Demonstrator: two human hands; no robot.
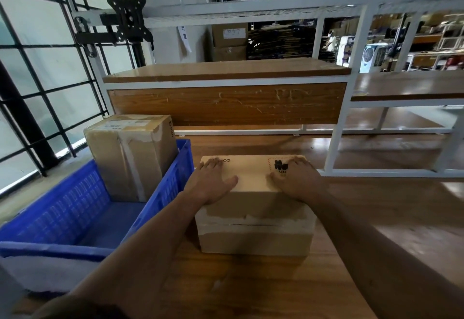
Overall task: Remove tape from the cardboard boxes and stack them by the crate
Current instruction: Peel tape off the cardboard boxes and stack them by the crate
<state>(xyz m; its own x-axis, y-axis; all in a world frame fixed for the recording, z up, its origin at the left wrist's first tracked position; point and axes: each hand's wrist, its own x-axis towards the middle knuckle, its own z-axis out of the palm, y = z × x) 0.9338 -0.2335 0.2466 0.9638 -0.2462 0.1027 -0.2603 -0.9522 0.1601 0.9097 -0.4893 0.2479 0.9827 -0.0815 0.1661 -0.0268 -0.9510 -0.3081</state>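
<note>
A cardboard box (254,203) sits on the wooden table just right of the blue crate (75,213), tape residue across its near face. The left hand (211,183) and right hand (296,180) lie flat on its top, fingers spread, gripping nothing. Judged: steadying it; next, find a tape edge to peel.

Head view, single camera: worn at head height and directed forward and down, with both forearms seen entering from the lower edge. The near wooden table (251,281) is taken at close range, while warehouse shelving is caught far off at the top. Wide-angle bending is shown along the white frame (339,122).
</note>
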